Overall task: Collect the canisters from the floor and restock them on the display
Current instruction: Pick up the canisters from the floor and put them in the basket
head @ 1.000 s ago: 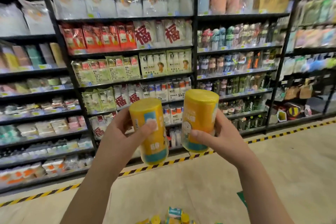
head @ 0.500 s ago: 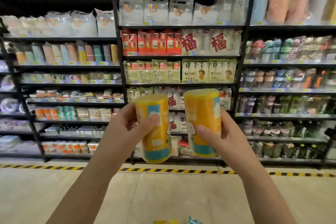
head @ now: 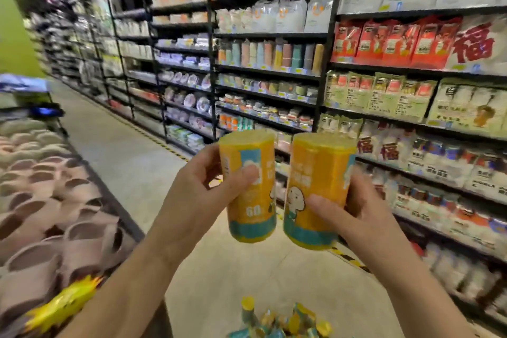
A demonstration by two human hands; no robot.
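Note:
I hold two yellow canisters with teal bottom bands upright at chest height, side by side. My left hand [head: 197, 195] grips the left canister [head: 251, 214], thumb across its front. My right hand [head: 354, 214] grips the right canister [head: 315, 173], which shows a white cartoon figure. More yellow and teal canisters [head: 277, 321] lie in a heap on the floor below, at the bottom edge of the view.
Black store shelving [head: 323, 82] packed with bagged and boxed goods runs along the right and recedes to the left. A low display of pink slippers [head: 55, 214] stands at the left with a yellow starburst tag [head: 63, 304]. A beige floor aisle [head: 115, 151] with a yellow-black stripe lies between.
My view has swung left, so the shelving now runs down the aisle and the slipper display has come into sight. Both hands keep holding their canisters in front of me.

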